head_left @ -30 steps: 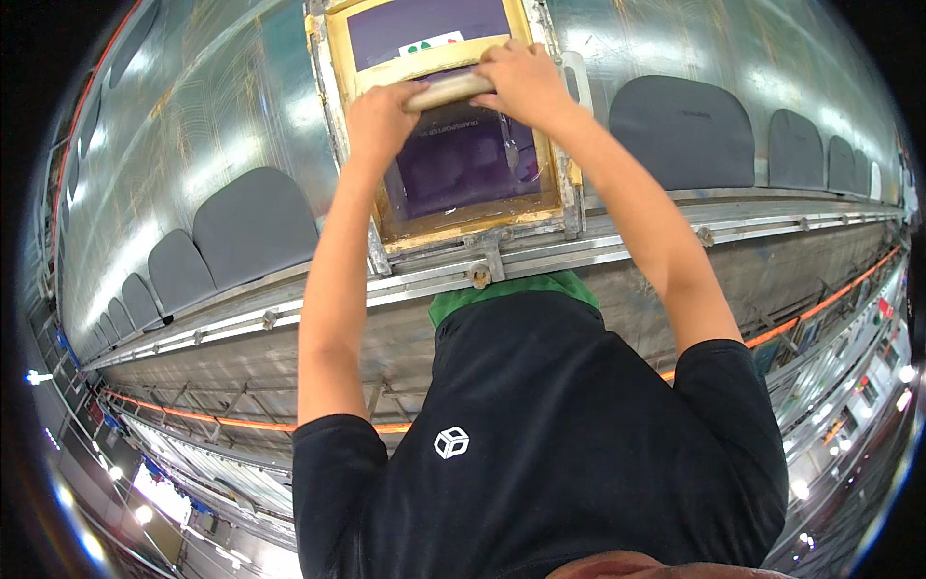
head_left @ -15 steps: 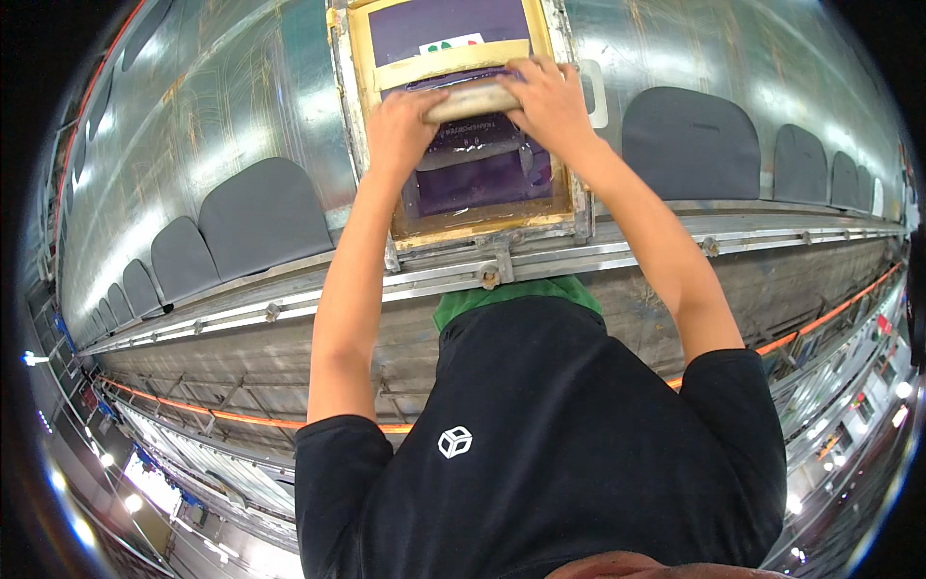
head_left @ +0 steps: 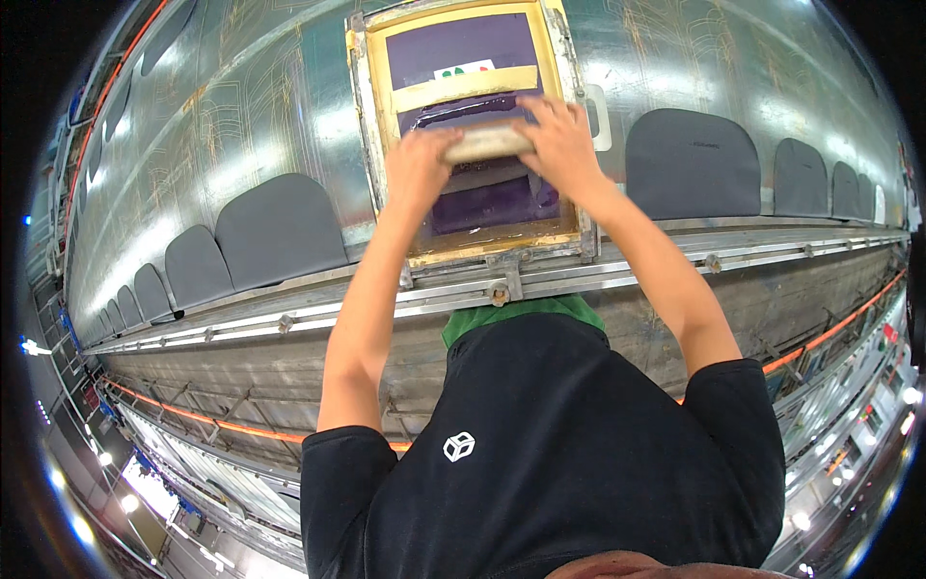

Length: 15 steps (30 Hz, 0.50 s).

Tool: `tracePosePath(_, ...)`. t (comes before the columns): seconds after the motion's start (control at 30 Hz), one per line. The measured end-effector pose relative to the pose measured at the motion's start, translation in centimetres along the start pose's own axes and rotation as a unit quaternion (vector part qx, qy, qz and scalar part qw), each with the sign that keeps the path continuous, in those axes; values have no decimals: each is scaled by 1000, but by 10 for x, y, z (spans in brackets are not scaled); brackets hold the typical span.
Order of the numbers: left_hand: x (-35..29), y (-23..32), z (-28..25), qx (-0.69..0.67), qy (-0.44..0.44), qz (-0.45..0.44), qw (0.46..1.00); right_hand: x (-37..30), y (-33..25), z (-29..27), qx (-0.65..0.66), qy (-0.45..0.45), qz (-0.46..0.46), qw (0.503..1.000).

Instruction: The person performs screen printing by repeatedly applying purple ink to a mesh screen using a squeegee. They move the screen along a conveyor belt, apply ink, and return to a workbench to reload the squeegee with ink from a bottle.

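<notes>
A squeegee with a pale, rounded handle lies across a framed printing screen. My left hand grips the handle's left end, and my right hand holds the right end with its fingers over the far side. Purple mesh fills the frame, shiny with wet ink around the squeegee. Beyond the handle a yellowish strip crosses the mesh, with a small white label having green and red marks behind it. The squeegee's blade is hidden from view.
The screen rests on a long metal table. Dark grey rounded panels line it on the left and right. A metal rail with bolts runs along the near edge, and a clamp joins it below the frame.
Both hands have drawn the squeegee toward me, farther from the yellowish strip. The whole view has also shifted slightly, so the table and frame appear lower.
</notes>
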State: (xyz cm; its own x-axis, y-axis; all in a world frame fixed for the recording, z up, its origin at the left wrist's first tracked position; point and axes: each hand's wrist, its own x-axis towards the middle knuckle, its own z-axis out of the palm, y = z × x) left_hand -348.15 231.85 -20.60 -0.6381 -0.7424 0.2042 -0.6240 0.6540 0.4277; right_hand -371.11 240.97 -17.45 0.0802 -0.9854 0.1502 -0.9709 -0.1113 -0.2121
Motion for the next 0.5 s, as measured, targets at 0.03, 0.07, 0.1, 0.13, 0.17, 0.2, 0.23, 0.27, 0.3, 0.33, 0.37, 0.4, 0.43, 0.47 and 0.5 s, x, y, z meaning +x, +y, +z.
tracePosePath(0.03, 25, 1, -8, 50, -65, -39, 996, 15, 11, 7, -3, 5, 9, 1000)
tracePosePath(0.07, 39, -9, -6, 24, -20, 6, 999, 30, 20, 13, -4, 8, 14, 1000)
tracePosePath(0.1, 45, -11, -2, 37, -33, -4, 999, 37, 23, 16, -3, 9, 19, 1000)
tracePosePath(0.13, 47, -12, 1, 50, -45, -14, 998, 32, 22, 19, 3, 0, 18, 1000)
tracePosePath(0.17, 38, -9, 4, 55, -38, -13, 998, 22, 17, 22, 9, -9, 17, 1000)
tracePosePath(0.2, 21, -5, 11, 58, -35, -11, 998, 10, 13, 28, 17, -20, 19, 999)
tracePosePath(0.23, 0, 2, 14, 63, -33, -11, 997, -10, 8, 30, 42, -15, 14, 999)
tracePosePath(0.27, -19, 14, 14, 65, -37, -10, 997, -32, 1, 29, 57, -32, 19, 998)
tracePosePath(0.3, -40, 22, 17, 66, -65, -30, 995, -51, -5, 27, 69, -42, 19, 997)
tracePosePath(0.33, -59, 29, 17, 65, -87, -32, 994, -71, -9, 30, 69, -53, 13, 996)
tracePosePath(0.37, -75, 32, 19, 56, -83, -32, 994, -81, -16, 25, 75, -62, 11, 995)
tracePosePath(0.4, -82, 40, 16, 51, -65, -37, 996, -85, -18, 20, 80, -70, 12, 994)
tracePosePath(0.43, -85, 41, 17, 40, -50, -35, 997, -81, -10, 17, 179, -72, 54, 980)
tracePosePath(0.47, -88, 40, 17, 30, -36, -35, 998, -73, 5, 15, 277, -77, 94, 953)
tracePosePath(0.5, -88, 40, 14, 33, -29, -31, 999, -65, 29, 19, 276, -27, 118, 954)
